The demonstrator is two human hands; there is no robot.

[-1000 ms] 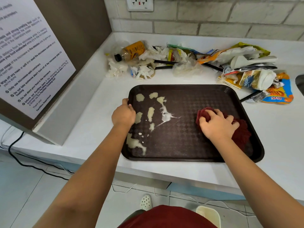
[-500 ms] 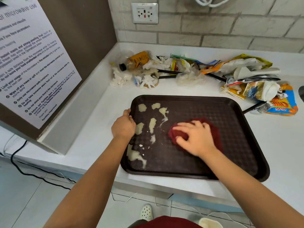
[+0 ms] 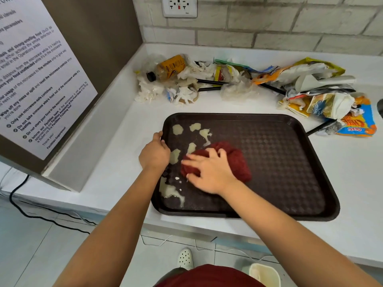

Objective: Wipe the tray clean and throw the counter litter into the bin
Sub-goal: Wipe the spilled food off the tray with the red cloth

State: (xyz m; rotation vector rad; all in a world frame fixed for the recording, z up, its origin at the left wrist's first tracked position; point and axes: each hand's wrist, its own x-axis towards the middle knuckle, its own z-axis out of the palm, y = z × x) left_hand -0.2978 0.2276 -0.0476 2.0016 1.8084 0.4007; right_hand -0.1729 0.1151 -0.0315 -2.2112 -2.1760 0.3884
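Head view, sole camera. Tray [image 3: 279,162] dark brown, lying flat on white tabletop [image 3: 128,129], long axis running left to right, near edge close to tabletop front. Left hand [image 3: 154,155] gripping tray's left rim, fingers curled over the edge, steadying it. Right hand [image 3: 208,174] pressed flat on red cloth [image 3: 236,162], fingers spread and extended toward the left, blurred at the tips. Cloth bunched on tray's left-centre, leading edge touching the nearest pale spill patches [image 3: 187,137].

Key relation: remaining residue lies to the left of the cloth, between both hands, with more patches beyond toward the far-left corner and a larger smear [image 3: 171,190] at the near-left corner, just below the left wrist. Right hand nearer for the wipe; left hand occupied as anchor. Right two-thirds of tray showing no visible residue. Judged: wiping step in progress, well short of done; next stroke likely leftward, then along the left rim both ways. Risk judged: residue pushed over the rim onto the tabletop or against the left hand.

Litter [image 3: 228,79] untouched along the wall behind the tray: bottle [image 3: 167,67], crumpled tissues, snack wrappers [image 3: 356,121], black sticks. Pale container [image 3: 264,274] on floor at lower edge, possibly the bin; cannot confirm. Notice board [image 3: 37,79] standing at left.
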